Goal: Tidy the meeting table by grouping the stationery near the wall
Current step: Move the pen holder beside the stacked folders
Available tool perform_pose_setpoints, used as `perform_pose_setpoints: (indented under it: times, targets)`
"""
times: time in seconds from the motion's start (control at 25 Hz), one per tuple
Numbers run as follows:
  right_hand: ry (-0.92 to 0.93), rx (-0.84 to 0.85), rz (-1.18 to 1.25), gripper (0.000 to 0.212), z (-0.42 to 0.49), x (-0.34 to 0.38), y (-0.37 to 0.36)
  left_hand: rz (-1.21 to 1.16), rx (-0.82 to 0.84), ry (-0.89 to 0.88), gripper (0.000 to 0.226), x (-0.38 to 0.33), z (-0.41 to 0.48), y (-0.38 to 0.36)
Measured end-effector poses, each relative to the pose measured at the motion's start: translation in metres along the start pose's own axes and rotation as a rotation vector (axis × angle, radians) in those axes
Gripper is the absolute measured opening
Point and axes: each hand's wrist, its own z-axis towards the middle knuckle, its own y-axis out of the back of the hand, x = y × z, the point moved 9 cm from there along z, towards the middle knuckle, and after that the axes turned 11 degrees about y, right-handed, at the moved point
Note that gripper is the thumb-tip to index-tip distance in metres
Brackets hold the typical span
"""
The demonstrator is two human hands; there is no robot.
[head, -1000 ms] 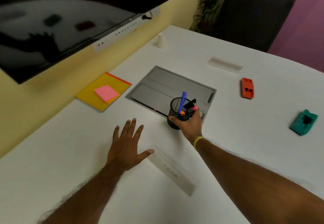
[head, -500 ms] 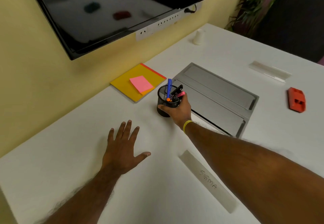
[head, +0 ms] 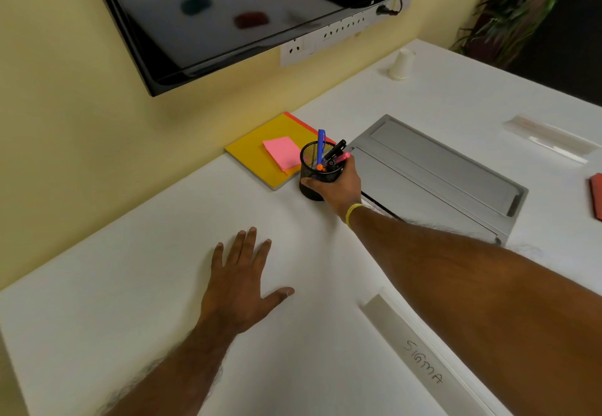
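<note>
A black mesh pen holder (head: pixel 312 168) with several pens stands on the white table (head: pixel 136 252), right beside the yellow notebook (head: pixel 257 151) that lies near the wall. A pink sticky-note pad (head: pixel 281 151) rests on the notebook. My right hand (head: pixel 338 187) grips the holder from its right side. My left hand (head: pixel 241 285) lies flat on the table with fingers spread, holding nothing. A red stapler (head: pixel 596 194) shows at the right edge, partly cut off.
A grey cable-box lid (head: pixel 439 168) is set into the table to the right of the holder. A name card reading SIGMA (head: pixel 420 360) lies near me. A second clear card holder (head: pixel 550 138), a paper cup (head: pixel 402 65) and a wall screen (head: pixel 260 8) are farther off.
My right hand has carried the pen holder left, off the grey lid towards the wall, until it stands against the notebook. My left hand has stayed flat on the table.
</note>
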Motion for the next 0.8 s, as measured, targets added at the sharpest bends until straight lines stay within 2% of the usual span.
perform_pose_setpoints:
  times: [0.12,0.24,0.32,0.56,0.8]
  targets:
    - [0.001,0.022,-0.008,0.086,-0.002,0.001,-0.002,0.008,-0.019,-0.003,0.102,0.000,0.000,0.002]
    - [-0.047,0.067,-0.023,0.104,-0.012,-0.003,0.008,0.019,-0.005,-0.007,0.102,-0.004,-0.002,0.004]
    - [-0.051,0.119,-0.121,0.112,-0.026,-0.003,0.024,0.031,0.003,-0.019,0.100,-0.010,-0.003,0.010]
    - [0.078,0.308,-0.496,0.108,-0.077,0.010,0.109,0.046,-0.024,-0.136,0.101,-0.059,0.000,0.058]
    - [0.094,0.238,-0.756,0.103,-0.136,0.007,0.225,-0.010,-0.065,-0.314,0.109,-0.162,-0.001,0.098]
